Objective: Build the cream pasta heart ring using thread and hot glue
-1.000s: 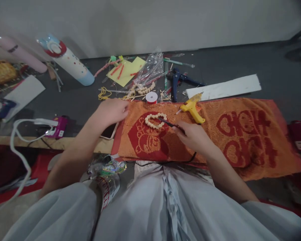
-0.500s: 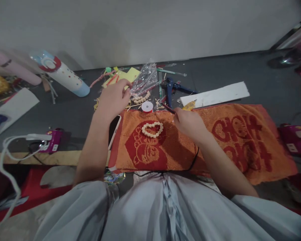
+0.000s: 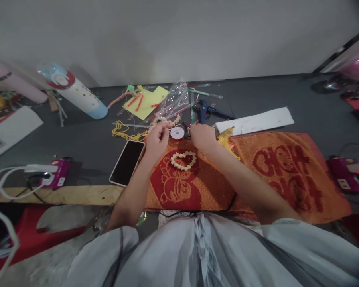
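My left hand [image 3: 158, 138] is closed in a pinch left of the spool, and a thin pale stick seems to stick out from its fingertips. My right hand [image 3: 203, 136] is closed just right of the spool around a dark slim tool [image 3: 188, 125], mostly hidden by the fingers. Between the hands stands a white spool with a red rim [image 3: 177, 133]. Below them, a heart-shaped ring of small pale pieces [image 3: 183, 160] lies on an orange and red towel [image 3: 218, 179]. Behind the left hand is another pale beaded strip [image 3: 176, 119], partly covered.
A phone [image 3: 127, 162] and yellow string [image 3: 122, 130] lie left of the towel. Behind are yellow paper [image 3: 146, 104], clear plastic wrap [image 3: 175, 99] and a blue-handled tool [image 3: 204, 111]. A yellow glue gun [image 3: 225, 139], white strip [image 3: 257, 121] and bottle [image 3: 77, 93] flank these.
My left hand has come down and right from the plastic wrap to beside the spool, uncovering the phone. My right hand has moved left and slightly up, uncovering the glue gun.
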A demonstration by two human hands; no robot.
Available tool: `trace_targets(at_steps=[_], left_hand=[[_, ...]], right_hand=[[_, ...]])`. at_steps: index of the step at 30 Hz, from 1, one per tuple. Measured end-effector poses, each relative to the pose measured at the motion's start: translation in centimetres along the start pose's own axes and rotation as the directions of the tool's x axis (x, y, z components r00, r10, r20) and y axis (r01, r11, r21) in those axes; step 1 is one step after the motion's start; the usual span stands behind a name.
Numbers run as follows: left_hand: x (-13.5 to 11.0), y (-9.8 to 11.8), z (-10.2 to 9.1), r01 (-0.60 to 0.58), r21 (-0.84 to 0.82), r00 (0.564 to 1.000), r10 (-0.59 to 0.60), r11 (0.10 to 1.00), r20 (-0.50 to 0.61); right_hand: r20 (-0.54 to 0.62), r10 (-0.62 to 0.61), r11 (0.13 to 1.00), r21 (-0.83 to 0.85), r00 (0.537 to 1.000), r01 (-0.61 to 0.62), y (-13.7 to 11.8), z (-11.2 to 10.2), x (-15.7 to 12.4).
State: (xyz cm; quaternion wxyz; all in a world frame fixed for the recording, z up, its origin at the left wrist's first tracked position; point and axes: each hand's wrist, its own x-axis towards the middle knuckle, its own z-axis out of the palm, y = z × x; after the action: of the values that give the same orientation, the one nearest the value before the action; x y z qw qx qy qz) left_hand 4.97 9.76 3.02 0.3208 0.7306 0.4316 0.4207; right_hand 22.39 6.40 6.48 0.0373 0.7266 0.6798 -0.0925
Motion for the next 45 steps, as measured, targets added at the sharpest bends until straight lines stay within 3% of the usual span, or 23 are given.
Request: trace_targets(at_steps=[8,12,14,17,20,23,33,39,45], left_hand=[[-0.7,0.6,0.1,-0.029,-0.03,0.999,0.029,0.999,-0.016],[-1.0,1.0,0.3,-0.016,-0.055,1.0,0.017,0.998,0.021],[-1.1,1.2,0.4,-0.014,-0.075,0.999,0.017,0.997,0.037],[-1.5,1.6,0.7,-0.009,-0.134,0.996,0.021,0.991,0.089],[-1.8,2.0,1.1,0.014,-0.188,0.985,0.019,0.982,0.171],[-2.1,2.3,1.4,0.021,-0.201,0.97,0.029,0.979,0.241],[-2.7,2.9,2.3,0.031,-0.299,0.929,0.084,0.954,0.361],[-3.0,2.5,3.0,0.017,-0.249,0.941,0.068,0.968,0.33],[-3.4,2.6,3.5,0.009,-0.288,0.905,0.115,0.958,0.411]], right_hand=[[-0.064,-0.031,0.997,0.069,0.997,0.036,0.4,0.6,-0.9],[-0.125,-0.042,0.934,0.347,0.991,0.083,1.2,0.9,-2.3],[-0.166,-0.033,0.782,0.609,0.986,0.129,1.3,1.5,-3.0],[-0.165,0.033,0.336,0.931,0.986,0.144,1.1,2.8,-3.7],[-0.097,0.128,-0.068,0.992,0.987,0.106,0.7,3.6,-4.2],[-0.046,0.19,-0.248,0.964,0.981,0.093,0.5,3.7,-4.6],[-0.021,0.207,-0.329,0.94,0.978,0.09,1.1,3.8,-5.6],[0.018,0.162,-0.284,0.958,0.987,0.029,1.2,4.1,-6.4],[0.038,0.21,-0.415,0.908,0.977,0.054,1.4,4.6,-5.8]])
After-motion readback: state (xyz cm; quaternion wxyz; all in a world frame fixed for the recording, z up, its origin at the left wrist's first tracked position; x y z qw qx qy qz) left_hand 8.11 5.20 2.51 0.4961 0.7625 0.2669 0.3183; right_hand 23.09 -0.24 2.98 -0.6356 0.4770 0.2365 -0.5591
